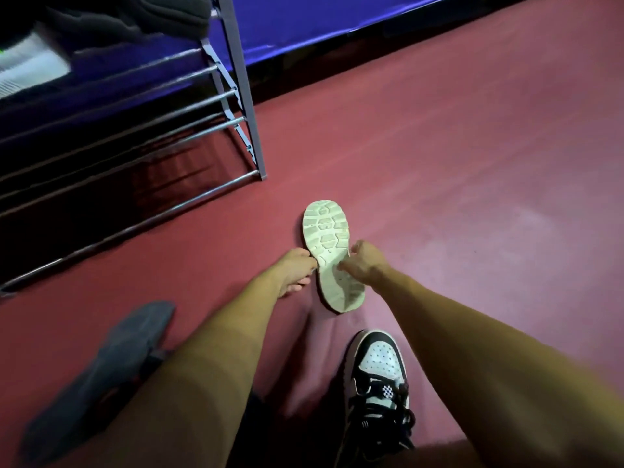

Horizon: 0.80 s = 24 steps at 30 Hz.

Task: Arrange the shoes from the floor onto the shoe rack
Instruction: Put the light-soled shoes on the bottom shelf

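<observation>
A white shoe [327, 236] lies upside down on the red floor at the centre, its pale treaded sole facing up. My left hand [294, 270] grips its left edge and my right hand [363, 263] pinches its right edge near the heel. A black-and-white sneaker [380, 373] with black laces stands upright close to me at the lower right. A dark grey shoe [111, 366] lies at the lower left, partly behind my left forearm. The shoe rack [236, 106], with metal bars and a grey frame, stands at the upper left.
Dark shoes [128, 18] and a white one [27, 65] sit on the rack's upper shelves. A blue panel [320, 25] runs along the back wall. Open red floor [472, 180] stretches to the right.
</observation>
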### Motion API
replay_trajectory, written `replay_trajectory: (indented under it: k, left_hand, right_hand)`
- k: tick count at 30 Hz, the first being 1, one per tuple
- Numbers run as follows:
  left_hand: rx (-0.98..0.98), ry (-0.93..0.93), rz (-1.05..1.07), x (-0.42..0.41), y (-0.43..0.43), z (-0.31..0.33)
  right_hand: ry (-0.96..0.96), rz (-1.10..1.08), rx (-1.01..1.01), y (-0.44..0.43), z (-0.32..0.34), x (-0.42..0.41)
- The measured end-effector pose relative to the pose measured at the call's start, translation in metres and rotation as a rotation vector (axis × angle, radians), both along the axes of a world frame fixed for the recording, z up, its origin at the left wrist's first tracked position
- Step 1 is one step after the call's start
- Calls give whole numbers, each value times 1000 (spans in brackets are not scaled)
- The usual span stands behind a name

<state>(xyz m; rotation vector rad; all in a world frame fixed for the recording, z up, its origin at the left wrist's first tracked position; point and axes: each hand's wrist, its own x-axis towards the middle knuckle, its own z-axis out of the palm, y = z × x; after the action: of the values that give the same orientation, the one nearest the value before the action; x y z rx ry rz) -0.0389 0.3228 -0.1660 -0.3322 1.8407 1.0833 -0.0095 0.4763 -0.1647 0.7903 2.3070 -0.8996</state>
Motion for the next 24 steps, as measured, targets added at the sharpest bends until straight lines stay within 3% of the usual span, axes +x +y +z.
replay_trajectory:
  k: [7,20,24]
  left_hand:
    - [140,-112,219,6,-3,-10]
    - [30,214,406,16,-132,92]
    - [55,315,447,28,-175,136]
  right_hand:
    - [-112,-104,-260,0,-3,-6]
    - [-3,114,-286,-130,94,-18]
    - [23,47,-495,-176,122,-9]
